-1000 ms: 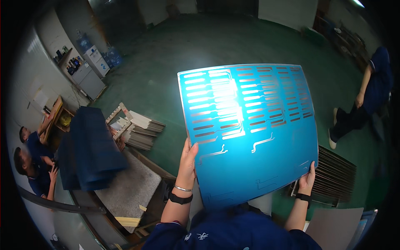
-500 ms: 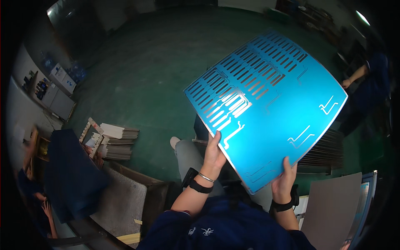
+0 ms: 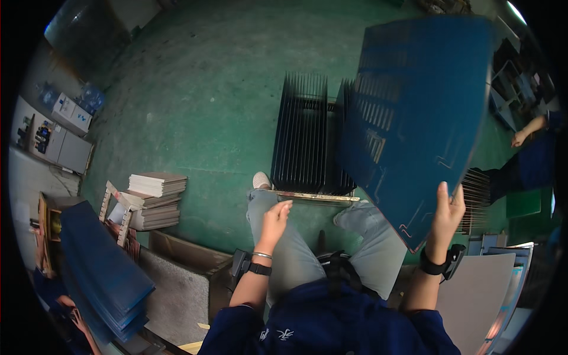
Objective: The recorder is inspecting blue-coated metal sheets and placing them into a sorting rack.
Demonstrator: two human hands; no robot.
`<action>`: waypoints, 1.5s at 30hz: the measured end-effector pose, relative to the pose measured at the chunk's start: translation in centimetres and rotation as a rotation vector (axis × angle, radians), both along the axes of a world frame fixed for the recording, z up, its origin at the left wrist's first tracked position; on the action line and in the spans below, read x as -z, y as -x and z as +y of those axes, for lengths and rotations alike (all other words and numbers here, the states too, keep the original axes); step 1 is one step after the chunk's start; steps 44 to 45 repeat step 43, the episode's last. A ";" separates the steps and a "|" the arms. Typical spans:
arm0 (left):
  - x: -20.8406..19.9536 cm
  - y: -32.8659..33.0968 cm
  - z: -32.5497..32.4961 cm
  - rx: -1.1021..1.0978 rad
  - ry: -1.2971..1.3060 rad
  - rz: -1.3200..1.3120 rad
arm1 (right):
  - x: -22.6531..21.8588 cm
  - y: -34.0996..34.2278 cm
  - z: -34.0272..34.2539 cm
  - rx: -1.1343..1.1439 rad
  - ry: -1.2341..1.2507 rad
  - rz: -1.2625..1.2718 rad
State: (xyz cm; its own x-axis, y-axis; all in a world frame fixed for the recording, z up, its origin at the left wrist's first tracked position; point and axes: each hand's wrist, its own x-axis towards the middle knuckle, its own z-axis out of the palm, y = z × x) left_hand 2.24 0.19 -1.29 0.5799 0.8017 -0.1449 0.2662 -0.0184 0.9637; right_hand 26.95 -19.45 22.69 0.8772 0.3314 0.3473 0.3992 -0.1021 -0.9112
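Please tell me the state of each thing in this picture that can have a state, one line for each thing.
blue slotted panel: lifted, tilted, held at its lower edge.
right hand: shut on the panel's edge.
left hand: open, empty, above the left knee.
rack of dark panels: on the floor, panels standing on edge.
stack of blue panels: lying flat, piled.

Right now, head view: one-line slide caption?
Seated person's right hand holds a slotted blue panel above a floor rack of dark panels; left hand hangs free, empty.
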 end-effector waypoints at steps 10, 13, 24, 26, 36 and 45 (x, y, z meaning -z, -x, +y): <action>-0.2 1.7 0.7 -0.185 0.150 -0.101 | 12.2 -1.2 10.9 -0.039 0.324 -0.008; -0.3 2.1 0.9 -0.183 0.226 -0.123 | 13.5 -1.4 12.2 -0.093 0.397 -0.071; -0.6 2.9 1.1 -0.197 0.209 -0.036 | 14.5 -6.0 17.4 -0.107 0.249 0.007; -0.7 3.1 1.0 -0.216 0.216 -0.018 | 14.0 -6.6 17.9 -0.121 0.318 0.214; -0.7 2.6 1.0 -0.208 0.166 0.006 | 18.1 -7.2 21.0 -0.107 0.454 0.119; -0.7 1.5 0.7 -0.164 0.128 0.016 | 24.0 -5.1 17.7 -0.170 0.396 0.113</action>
